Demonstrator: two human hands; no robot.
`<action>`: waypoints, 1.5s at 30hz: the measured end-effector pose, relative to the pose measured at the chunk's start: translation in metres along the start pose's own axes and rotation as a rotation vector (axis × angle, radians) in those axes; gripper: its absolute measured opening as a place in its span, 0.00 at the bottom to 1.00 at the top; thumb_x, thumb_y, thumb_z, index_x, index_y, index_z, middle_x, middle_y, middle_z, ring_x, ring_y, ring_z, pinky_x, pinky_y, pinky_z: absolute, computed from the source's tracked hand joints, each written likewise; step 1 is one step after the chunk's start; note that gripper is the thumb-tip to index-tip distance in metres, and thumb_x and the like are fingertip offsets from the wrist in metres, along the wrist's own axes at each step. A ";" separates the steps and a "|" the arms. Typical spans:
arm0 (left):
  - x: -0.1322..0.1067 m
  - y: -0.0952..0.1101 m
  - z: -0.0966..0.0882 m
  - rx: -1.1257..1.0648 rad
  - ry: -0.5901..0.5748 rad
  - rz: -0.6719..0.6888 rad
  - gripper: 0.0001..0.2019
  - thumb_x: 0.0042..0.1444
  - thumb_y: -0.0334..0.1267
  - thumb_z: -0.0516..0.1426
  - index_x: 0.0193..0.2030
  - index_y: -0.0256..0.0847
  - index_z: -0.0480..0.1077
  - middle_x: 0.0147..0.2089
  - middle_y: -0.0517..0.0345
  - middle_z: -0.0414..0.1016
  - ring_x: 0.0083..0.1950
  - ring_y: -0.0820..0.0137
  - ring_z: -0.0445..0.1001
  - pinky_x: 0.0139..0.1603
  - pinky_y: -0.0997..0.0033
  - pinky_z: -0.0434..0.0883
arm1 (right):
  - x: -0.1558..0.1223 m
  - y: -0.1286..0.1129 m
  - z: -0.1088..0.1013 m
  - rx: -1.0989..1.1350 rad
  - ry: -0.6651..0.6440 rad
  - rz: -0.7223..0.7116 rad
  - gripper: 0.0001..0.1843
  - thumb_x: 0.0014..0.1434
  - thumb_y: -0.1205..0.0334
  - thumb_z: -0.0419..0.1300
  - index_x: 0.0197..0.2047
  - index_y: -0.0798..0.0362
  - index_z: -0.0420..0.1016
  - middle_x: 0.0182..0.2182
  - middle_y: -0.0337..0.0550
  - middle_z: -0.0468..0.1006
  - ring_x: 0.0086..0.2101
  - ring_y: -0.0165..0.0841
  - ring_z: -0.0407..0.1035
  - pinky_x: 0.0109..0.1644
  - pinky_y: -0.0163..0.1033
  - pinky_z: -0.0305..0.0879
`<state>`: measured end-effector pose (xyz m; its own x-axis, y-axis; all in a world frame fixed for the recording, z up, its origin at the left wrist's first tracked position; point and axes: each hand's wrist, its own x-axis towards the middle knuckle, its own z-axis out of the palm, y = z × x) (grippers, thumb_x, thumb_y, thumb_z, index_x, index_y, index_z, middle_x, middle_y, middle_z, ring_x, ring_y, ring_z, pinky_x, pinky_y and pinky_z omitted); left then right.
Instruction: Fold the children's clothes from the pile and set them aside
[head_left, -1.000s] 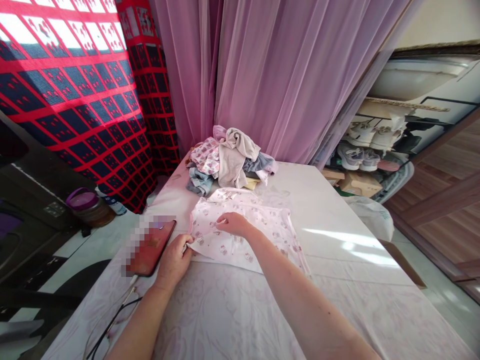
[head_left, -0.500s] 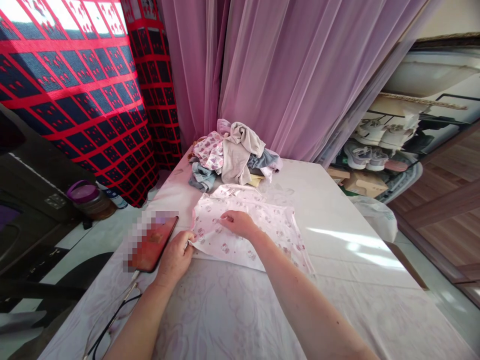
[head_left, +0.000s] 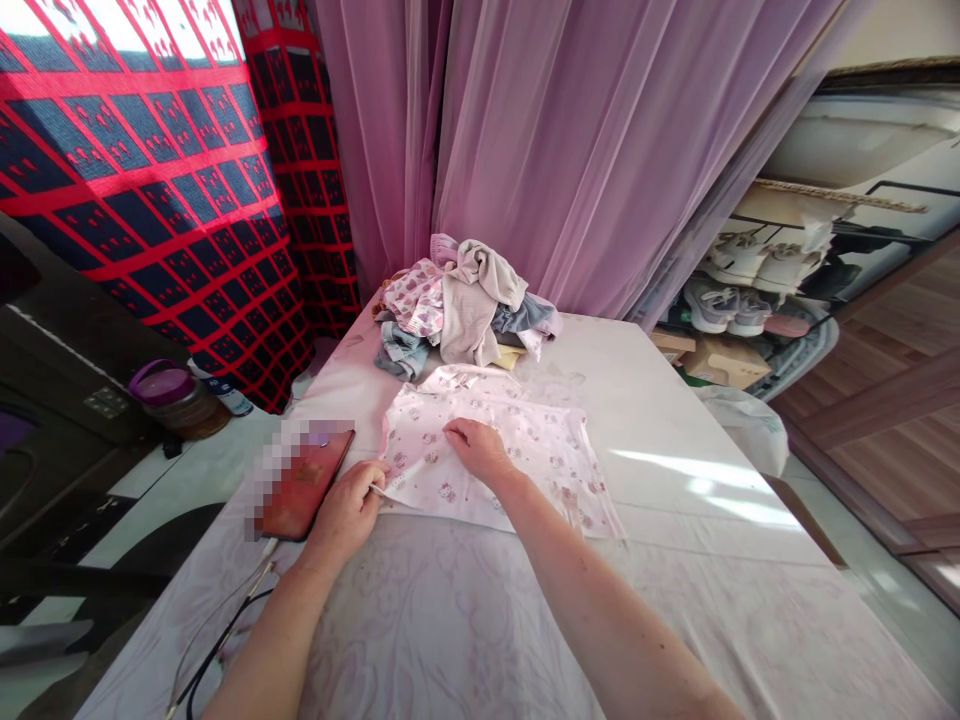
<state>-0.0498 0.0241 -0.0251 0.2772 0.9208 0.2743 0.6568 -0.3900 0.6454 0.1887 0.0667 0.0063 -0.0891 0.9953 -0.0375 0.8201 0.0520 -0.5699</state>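
A pale pink garment (head_left: 420, 470) printed with small cartoon figures lies spread on the table; its exact kind is unclear. My left hand (head_left: 360, 495) pinches its near left corner between thumb and fingers. Over the middle of the cloth, my right hand (head_left: 480, 450) has its fingers curled and pressed together. Whether those fingertips grip any fabric is hidden from view. Just beyond the garment sits a heap of crumpled clothes (head_left: 472, 310) in beige, grey, blue and patterned pink.
Left of my left hand lies a phone in a red case (head_left: 300, 495), with a cable (head_left: 225, 615) running toward the front edge. Purple curtains (head_left: 540, 150) hang behind the table (head_left: 675, 600). To the right stand shelves with shoes (head_left: 724, 305); a purple-lidded jar (head_left: 169, 395) is at left.
The whole view has shifted slightly. My right hand stays over the middle of the garment with its fingers curled; my left hand still pinches the corner.
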 end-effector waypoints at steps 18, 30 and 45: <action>-0.001 -0.003 -0.003 0.022 -0.053 0.014 0.15 0.50 0.28 0.47 0.40 0.44 0.69 0.45 0.55 0.78 0.49 0.66 0.76 0.52 0.64 0.73 | -0.011 0.002 -0.024 -0.027 -0.004 0.110 0.15 0.65 0.57 0.54 0.53 0.46 0.73 0.37 0.38 0.81 0.37 0.33 0.72 0.40 0.36 0.58; 0.002 -0.004 0.002 0.019 0.029 -0.077 0.13 0.50 0.37 0.51 0.42 0.44 0.69 0.44 0.56 0.79 0.46 0.64 0.78 0.49 0.67 0.74 | -0.129 0.085 -0.088 -0.247 -0.002 0.612 0.19 0.60 0.46 0.56 0.25 0.49 0.75 0.29 0.44 0.80 0.31 0.37 0.72 0.30 0.37 0.53; -0.003 -0.004 0.002 0.137 0.174 0.072 0.07 0.51 0.33 0.48 0.33 0.44 0.66 0.36 0.55 0.76 0.41 0.65 0.76 0.45 0.68 0.73 | -0.121 0.079 -0.069 0.094 0.628 0.374 0.23 0.60 0.51 0.50 0.53 0.53 0.70 0.24 0.37 0.73 0.27 0.35 0.68 0.33 0.36 0.58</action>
<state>-0.0522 0.0227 -0.0301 0.2089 0.8720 0.4427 0.7324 -0.4395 0.5201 0.3034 -0.0436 0.0225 0.5507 0.8058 0.2176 0.6775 -0.2792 -0.6804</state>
